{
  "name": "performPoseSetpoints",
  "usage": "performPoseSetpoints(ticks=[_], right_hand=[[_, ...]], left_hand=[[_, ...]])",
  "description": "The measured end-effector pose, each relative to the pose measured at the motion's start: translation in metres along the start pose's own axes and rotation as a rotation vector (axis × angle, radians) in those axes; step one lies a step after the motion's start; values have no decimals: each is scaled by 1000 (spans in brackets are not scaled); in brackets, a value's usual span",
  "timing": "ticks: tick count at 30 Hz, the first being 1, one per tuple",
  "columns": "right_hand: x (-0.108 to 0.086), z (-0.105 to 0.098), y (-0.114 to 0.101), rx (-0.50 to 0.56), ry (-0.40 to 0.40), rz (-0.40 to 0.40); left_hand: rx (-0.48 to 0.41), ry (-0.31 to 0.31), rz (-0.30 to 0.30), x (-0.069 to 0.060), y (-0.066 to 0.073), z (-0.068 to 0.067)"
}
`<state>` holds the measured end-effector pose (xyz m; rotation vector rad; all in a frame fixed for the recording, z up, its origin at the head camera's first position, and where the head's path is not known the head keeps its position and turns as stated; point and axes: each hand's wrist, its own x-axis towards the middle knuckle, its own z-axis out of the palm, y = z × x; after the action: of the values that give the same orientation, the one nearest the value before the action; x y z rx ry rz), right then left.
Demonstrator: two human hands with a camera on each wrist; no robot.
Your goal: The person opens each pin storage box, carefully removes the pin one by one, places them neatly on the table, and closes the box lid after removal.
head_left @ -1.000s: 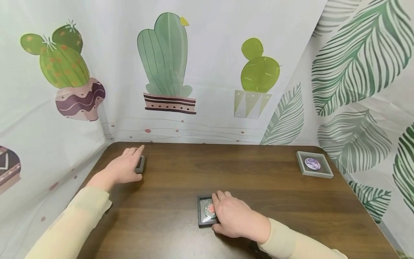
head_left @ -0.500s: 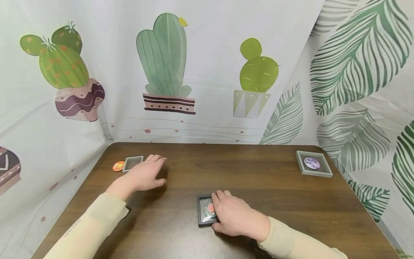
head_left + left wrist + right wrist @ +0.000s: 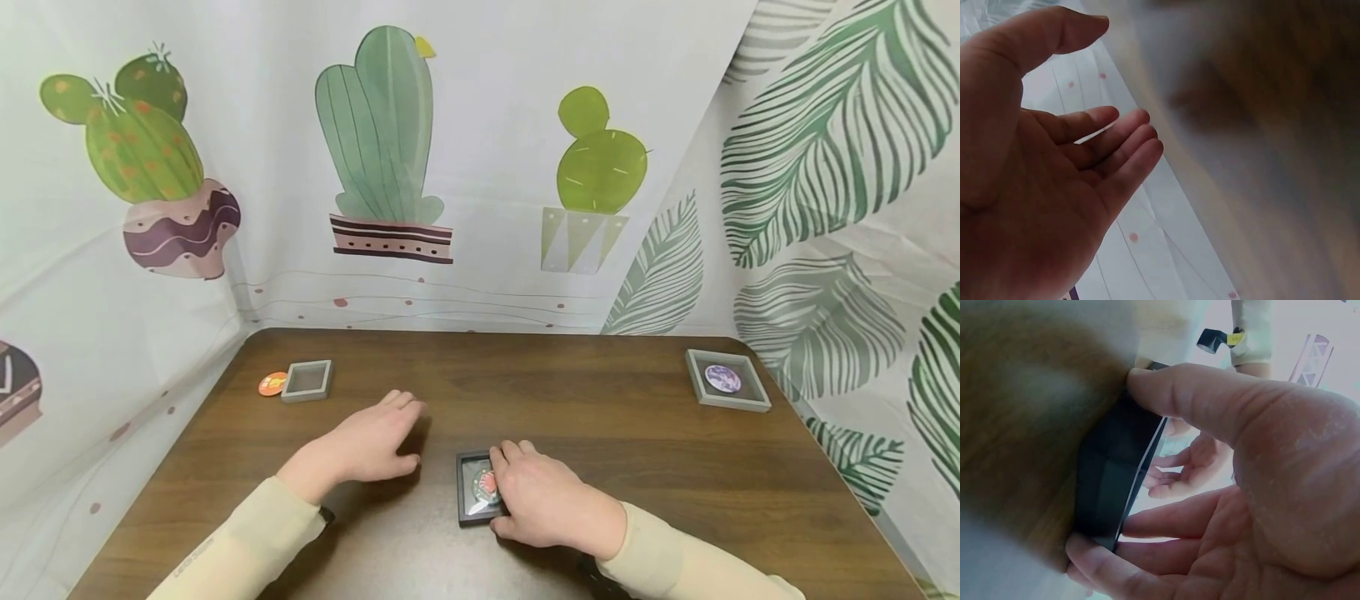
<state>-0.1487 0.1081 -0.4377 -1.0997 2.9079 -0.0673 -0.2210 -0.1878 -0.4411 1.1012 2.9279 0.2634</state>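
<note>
Near the middle of the table, my right hand (image 3: 551,502) grips a small black display frame (image 3: 463,492) by its right part. A round badge (image 3: 486,485) in green and red shows behind the frame's clear film, partly covered by the fingers. The right wrist view has the thumb and fingers on opposite edges of the black frame (image 3: 1110,469). To the left, my left hand (image 3: 371,442) hovers over the table with nothing in it. Its relaxed fingers and bare palm (image 3: 1041,187) show in the left wrist view.
At the back left lies a grey frame (image 3: 307,381), with an orange round badge (image 3: 272,383) against its left side. Another grey frame (image 3: 733,400) at the back right contains a purple round badge (image 3: 723,378). Printed curtains (image 3: 495,167) hang right behind the brown table (image 3: 570,392).
My left hand has left the grey frame at the back left and moved right and nearer, uncovering that frame and the orange badge. The right hand and black frame have stayed put.
</note>
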Motion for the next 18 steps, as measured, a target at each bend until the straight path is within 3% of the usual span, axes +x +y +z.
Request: performPoseSetpoints(ticks=[5, 12, 18], right_hand=[[1, -1, 1, 7, -17, 6], [2, -2, 2, 22, -23, 18], [2, -1, 3, 31, -23, 25]], left_hand=[[-69, -45, 25, -1, 17, 5], [-39, -19, 48, -2, 39, 10], [-48, -61, 54, -6, 55, 10]])
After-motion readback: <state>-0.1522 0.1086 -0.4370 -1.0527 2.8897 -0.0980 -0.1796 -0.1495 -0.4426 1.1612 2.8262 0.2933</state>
